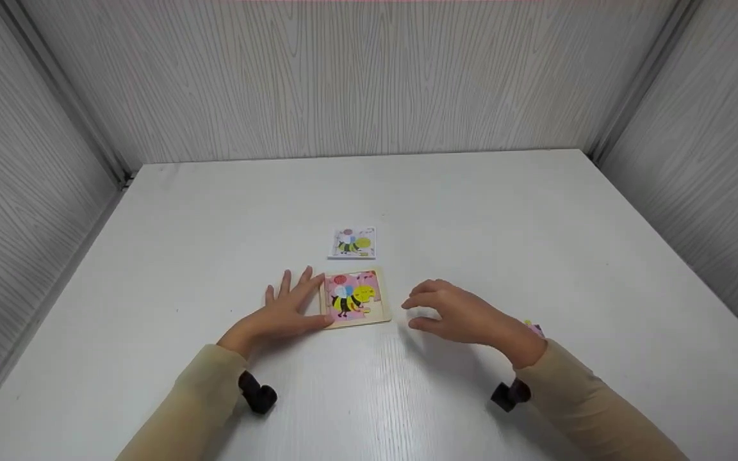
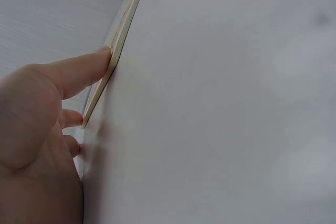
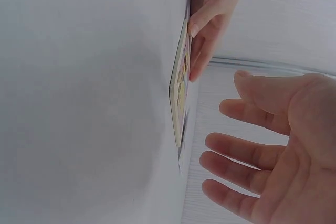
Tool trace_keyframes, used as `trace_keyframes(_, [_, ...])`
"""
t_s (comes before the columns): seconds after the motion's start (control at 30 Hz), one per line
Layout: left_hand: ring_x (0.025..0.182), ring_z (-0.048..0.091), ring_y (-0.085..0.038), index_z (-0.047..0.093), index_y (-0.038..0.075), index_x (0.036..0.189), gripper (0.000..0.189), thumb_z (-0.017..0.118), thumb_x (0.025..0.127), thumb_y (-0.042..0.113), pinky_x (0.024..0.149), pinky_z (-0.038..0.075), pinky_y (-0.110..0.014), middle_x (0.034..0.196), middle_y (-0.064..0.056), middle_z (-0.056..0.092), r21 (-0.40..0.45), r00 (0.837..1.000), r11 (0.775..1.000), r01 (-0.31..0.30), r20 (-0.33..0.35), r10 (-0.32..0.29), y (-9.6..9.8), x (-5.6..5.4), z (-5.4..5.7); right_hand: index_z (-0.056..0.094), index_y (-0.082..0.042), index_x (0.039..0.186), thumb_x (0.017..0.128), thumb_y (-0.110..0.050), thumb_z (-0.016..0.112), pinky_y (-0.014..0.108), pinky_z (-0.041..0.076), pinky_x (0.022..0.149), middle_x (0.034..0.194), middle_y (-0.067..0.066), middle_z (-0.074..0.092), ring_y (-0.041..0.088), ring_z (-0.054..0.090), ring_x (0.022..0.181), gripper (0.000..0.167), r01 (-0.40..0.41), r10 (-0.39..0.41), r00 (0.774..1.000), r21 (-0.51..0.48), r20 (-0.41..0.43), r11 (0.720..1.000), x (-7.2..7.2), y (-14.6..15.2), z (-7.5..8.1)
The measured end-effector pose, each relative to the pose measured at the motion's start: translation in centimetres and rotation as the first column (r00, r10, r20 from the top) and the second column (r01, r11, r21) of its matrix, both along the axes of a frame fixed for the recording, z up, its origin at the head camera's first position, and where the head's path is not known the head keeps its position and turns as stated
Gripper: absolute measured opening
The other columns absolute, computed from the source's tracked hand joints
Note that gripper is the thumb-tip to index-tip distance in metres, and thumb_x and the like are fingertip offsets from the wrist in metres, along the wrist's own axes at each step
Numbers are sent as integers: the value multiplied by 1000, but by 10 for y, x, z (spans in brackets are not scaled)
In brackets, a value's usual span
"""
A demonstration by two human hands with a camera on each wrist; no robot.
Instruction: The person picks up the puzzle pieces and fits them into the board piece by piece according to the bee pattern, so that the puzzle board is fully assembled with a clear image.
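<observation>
A wooden jigsaw board [image 1: 378, 316] with a bee picture lies flat on the table, bare wood showing at its lower right. My left hand [image 1: 286, 312] rests at the board's left side, thumb on the lower left corner and forefinger by the upper left one. Its other fingers spread straight over the table. In the left wrist view the thumb [image 2: 84, 72] touches the board's edge. Just right of the board, my right hand [image 1: 455, 312] hovers with loosely bent fingers and nothing in them. The right wrist view shows its fingers [image 3: 244, 150] apart.
A square card [image 1: 353, 243] with the same bee picture lies behind the board. Colourful jigsaw pieces [image 1: 535, 328] sit partly hidden behind the right wrist. Wood-grain panels [image 1: 356, 77] wall the white table [image 1: 247, 205] at the back and both sides.
</observation>
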State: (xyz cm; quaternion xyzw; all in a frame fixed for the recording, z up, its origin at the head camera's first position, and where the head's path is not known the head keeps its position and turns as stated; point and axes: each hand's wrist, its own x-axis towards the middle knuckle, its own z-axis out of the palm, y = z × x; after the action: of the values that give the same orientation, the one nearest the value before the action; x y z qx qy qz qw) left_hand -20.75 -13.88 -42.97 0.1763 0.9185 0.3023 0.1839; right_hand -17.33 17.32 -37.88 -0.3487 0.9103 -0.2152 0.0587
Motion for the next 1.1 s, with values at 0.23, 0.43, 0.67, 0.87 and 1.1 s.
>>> trace_keyframes(0.23, [136,-24,-31,14,21,151,87,58,83,54,102,-19,-56,155,-6,-8,-20,1000,1000,3,13,-2,-1,-1,0,66,-4,112,88,-17,66,38,46,88,114,6,58,24,53,108,28,23,-23,1000,-20,-5,1000,5,22,-2])
trace_keyframes(0.43, [136,-24,-32,14,21,150,87,57,84,55,102,-19,-56,155,-6,-8,-22,1000,1000,14,5,-13,-2,-3,0,65,-5,113,89,-19,64,41,46,88,114,6,58,26,53,109,28,41,-42,999,-36,-18,998,11,46,-6])
trace_keyframes(0.67, [136,-24,-32,13,20,150,87,58,84,54,101,-19,-56,155,-7,-8,-26,1000,1000,17,7,-17,-1,-3,-1,64,-7,114,90,-23,63,44,43,90,116,4,57,26,51,112,29,113,-114,993,-82,-6,990,18,73,-7])
trace_keyframes(0.87, [136,-23,-33,15,19,150,87,58,83,53,102,-18,-57,156,-7,-6,-17,1000,1000,15,-9,-16,-1,-3,-1,64,-7,115,90,-25,63,44,43,90,119,5,56,26,51,113,31,168,-169,986,-96,2,981,21,91,-7])
trace_keyframes(1.1, [136,-23,-34,17,20,150,86,59,83,53,101,-19,-56,156,-7,-5,-8,1000,1000,11,-12,-11,0,-1,0,64,-7,114,91,-28,61,43,48,83,119,7,56,27,53,110,32,214,-213,977,-127,21,969,27,109,-11])
